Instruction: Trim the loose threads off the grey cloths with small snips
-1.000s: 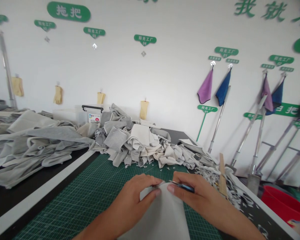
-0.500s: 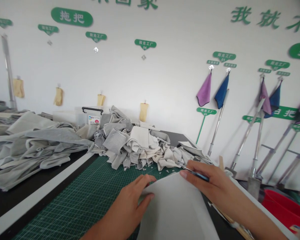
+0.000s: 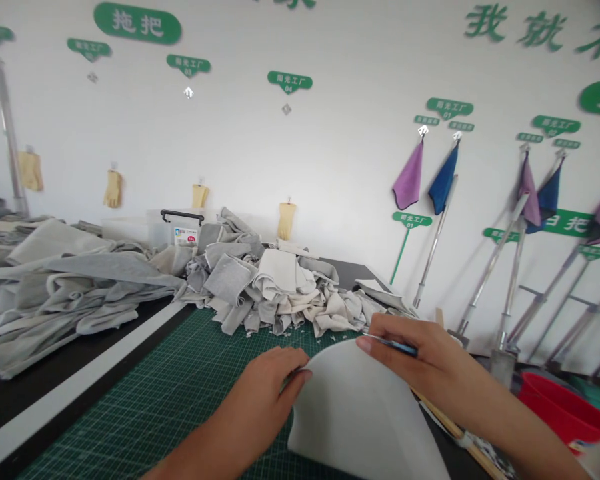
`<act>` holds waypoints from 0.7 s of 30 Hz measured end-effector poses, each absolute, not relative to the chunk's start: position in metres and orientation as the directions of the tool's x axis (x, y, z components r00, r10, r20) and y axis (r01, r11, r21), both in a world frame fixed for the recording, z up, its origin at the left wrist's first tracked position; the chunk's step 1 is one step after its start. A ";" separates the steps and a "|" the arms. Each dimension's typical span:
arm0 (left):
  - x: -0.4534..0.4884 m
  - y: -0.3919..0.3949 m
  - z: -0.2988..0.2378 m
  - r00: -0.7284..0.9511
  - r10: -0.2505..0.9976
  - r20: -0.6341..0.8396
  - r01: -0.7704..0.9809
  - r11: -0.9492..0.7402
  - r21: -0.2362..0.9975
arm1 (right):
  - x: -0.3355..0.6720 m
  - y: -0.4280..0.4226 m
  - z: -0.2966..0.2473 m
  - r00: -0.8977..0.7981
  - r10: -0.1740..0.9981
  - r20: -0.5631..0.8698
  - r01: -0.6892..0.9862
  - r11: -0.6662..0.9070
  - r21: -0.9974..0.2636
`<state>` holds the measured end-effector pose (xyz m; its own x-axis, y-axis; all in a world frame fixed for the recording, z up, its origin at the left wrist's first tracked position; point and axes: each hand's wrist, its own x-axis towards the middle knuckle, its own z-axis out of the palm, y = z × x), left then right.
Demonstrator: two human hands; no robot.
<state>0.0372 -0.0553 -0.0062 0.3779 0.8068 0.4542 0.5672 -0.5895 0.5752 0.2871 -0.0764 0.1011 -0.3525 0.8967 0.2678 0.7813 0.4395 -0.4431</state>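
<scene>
A pale grey cloth sheet [image 3: 360, 407] lies on the green cutting mat [image 3: 155, 407], its far edge bowed up into a curve. My left hand [image 3: 265, 393] grips that edge on the left side, fingers curled over it. My right hand [image 3: 410, 353] holds a narrow blue-handled cutter [image 3: 397, 347] against the far edge of the cloth. The blade tip is hard to make out. A long wooden strip [image 3: 455, 430] runs below my right wrist.
A heap of grey and cream fabric pieces [image 3: 265, 287] lies beyond the mat, with long grey cloth [image 3: 70, 287] to the left. A plastic storage box [image 3: 180, 230] stands behind them. Mops lean on the wall at right, above a red bucket [image 3: 560, 407].
My hands have moved apart, the right one travelling up and to the right along the cloth's edge. More of the cloth now shows, and its far edge arches higher.
</scene>
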 end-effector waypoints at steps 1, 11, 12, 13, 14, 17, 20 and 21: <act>0.036 -0.055 -0.004 0.366 0.808 0.461 0.556 -0.587 0.589 | 0.288 -0.077 0.100 -0.354 0.900 0.253 0.785 0.433 -0.444; 0.009 -0.066 0.048 0.080 0.699 0.711 0.601 -0.603 0.525 | 0.305 -0.063 0.085 -0.451 0.887 0.103 0.715 0.428 -0.553; 0.010 -0.068 0.056 0.079 0.686 0.724 0.608 -0.609 0.510 | 0.303 -0.062 0.080 -0.473 0.877 0.091 0.698 0.436 -0.568; 0.011 -0.070 0.063 0.078 0.672 0.736 0.616 -0.614 0.494 | 0.299 -0.061 0.075 -0.497 0.864 0.079 0.681 0.445 -0.582; 0.013 -0.071 0.070 0.074 0.658 0.749 0.627 -0.615 0.478 | 0.296 -0.060 0.069 -0.522 0.851 0.061 0.665 0.451 -0.596; 0.017 -0.071 0.084 0.044 0.612 0.790 0.678 -0.599 0.426 | 0.291 -0.060 0.051 -0.591 0.807 -0.025 0.636 0.447 -0.629; 0.012 -0.064 0.091 0.010 0.556 0.831 0.751 -0.553 0.360 | 0.295 -0.057 0.037 -0.616 0.785 -0.066 0.643 0.454 -0.617; 0.009 -0.059 0.093 0.012 0.545 0.839 0.775 -0.535 0.336 | 0.299 -0.054 0.034 -0.604 0.796 -0.044 0.650 0.460 -0.605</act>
